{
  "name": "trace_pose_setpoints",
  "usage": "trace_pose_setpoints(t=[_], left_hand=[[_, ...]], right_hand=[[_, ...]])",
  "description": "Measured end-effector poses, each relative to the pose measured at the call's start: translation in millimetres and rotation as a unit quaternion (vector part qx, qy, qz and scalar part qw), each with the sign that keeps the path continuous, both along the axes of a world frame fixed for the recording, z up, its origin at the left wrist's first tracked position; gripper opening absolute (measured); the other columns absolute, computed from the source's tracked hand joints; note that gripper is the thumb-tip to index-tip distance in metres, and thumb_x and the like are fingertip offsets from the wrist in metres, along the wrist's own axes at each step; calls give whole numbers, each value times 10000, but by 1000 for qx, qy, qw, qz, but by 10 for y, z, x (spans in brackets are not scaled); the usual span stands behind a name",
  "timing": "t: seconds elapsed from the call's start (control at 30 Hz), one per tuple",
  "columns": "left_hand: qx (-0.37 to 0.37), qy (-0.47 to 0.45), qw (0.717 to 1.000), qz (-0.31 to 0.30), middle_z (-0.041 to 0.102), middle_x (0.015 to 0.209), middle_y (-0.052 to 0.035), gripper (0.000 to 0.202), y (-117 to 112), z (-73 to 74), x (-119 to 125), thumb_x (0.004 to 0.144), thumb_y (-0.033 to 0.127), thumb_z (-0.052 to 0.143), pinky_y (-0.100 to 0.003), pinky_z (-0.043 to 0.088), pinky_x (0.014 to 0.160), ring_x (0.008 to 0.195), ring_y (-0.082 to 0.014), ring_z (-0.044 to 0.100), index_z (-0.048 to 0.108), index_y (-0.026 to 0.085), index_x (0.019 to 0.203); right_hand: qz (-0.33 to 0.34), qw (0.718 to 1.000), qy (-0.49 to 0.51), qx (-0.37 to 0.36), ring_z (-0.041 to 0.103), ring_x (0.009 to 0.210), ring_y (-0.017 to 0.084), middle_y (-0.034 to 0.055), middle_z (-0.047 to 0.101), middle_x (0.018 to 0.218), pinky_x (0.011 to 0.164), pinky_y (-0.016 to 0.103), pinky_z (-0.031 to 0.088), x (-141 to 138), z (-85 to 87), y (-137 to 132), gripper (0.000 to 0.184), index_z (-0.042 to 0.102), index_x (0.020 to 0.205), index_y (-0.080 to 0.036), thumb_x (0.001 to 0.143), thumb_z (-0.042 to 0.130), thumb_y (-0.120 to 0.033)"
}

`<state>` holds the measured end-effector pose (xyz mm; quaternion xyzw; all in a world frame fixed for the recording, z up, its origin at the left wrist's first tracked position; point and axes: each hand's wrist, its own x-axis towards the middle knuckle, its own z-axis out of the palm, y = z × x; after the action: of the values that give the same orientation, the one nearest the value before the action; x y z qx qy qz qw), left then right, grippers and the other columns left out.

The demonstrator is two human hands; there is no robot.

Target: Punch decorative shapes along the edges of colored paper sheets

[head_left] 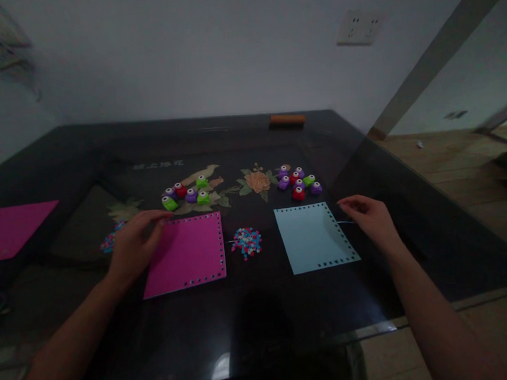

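My left hand (137, 238) is over the upper left corner of a pink sheet (189, 253), thumb and forefinger drawn together. The sheet has small dark holes along its top, right and bottom edges. Beside the upper right edge of a light blue sheet (313, 241), also holed along its edges, my right hand (367, 215) makes a pinch. Whatever either pinch holds is too small to see. A thin pale stick (346, 222) lies by the right hand. Between the sheets is a pile of tiny red, blue and white paper cutouts (246, 242).
Small green, purple and red craft punches (191, 195) stand behind the pink sheet; a second group (298, 182) stands behind the blue one. Another cutout pile (108, 242) is partly behind my left hand. Another pink sheet (17, 225) lies far left, a brown roll (287, 120) by the wall.
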<state>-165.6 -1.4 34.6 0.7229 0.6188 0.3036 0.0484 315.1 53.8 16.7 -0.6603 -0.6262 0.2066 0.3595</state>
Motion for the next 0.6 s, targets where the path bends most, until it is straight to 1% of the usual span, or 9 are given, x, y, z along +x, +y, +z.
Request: trace_pose_setpoints(t=[0.1, 0.2, 0.27, 0.37, 0.43, 0.53, 0.6], left_hand=[[-9, 23, 1000, -15, 616, 1065, -69, 242, 61, -49, -94, 906, 316, 424, -423, 432, 968, 1053, -240, 567, 591, 187, 1023], [-22, 36, 999, -31, 612, 1094, -89, 280, 107, -91, -166, 882, 338, 433, -426, 424, 973, 1080, -248, 551, 606, 176, 1030], [-30, 43, 998, -36, 604, 1116, -95, 299, 121, -109, -196, 880, 347, 437, -429, 415, 981, 1097, -246, 539, 604, 174, 1056], [-43, 44, 997, -49, 590, 1142, -113, 341, 123, -130, -223, 886, 369, 447, -419, 403, 990, 1107, -244, 530, 597, 149, 1098], [-57, 42, 996, -61, 583, 1158, -115, 364, 120, -139, -233, 884, 388, 461, -418, 398, 993, 1115, -244, 525, 586, 145, 1125], [-74, 37, 994, -75, 579, 1175, -114, 392, 118, -143, -242, 880, 416, 482, -424, 392, 996, 1131, -248, 515, 571, 149, 1153], [-81, 33, 993, -84, 578, 1185, -112, 415, 115, -141, -246, 883, 438, 485, -428, 385, 1001, 1142, -249, 510, 561, 150, 1171]], right_hand=[[-24, 999, 7, 24, 560, 633, 173, 41, 644, 714, 569, 295, 418, -14, 3, -3, 232, 701, 871, -172, 736, 624, -344], [-33, 998, 1, 54, 573, 660, 179, 48, 661, 765, 593, 306, 432, -114, 77, -45, 217, 697, 884, -188, 749, 623, -341], [-11, 997, -1, 74, 597, 706, 190, 51, 676, 820, 637, 318, 454, -247, 184, -91, 201, 693, 888, -202, 759, 626, -342], [53, 995, -15, 81, 625, 777, 210, 55, 683, 871, 684, 335, 475, -557, 418, -168, 178, 691, 895, -217, 778, 624, -334], [115, 989, -25, 84, 631, 815, 219, 60, 682, 902, 705, 342, 487, -829, 593, -210, 177, 688, 913, -221, 797, 612, -331], [211, 971, -55, 103, 627, 868, 222, 71, 679, 939, 714, 335, 497, -1295, 796, -234, 152, 681, 903, -210, 822, 579, -288], [279, 950, -89, 109, 625, 835, 203, 72, 684, 925, 690, 316, 489, -1613, 854, -210, 154, 684, 907, -196, 840, 555, -250]])
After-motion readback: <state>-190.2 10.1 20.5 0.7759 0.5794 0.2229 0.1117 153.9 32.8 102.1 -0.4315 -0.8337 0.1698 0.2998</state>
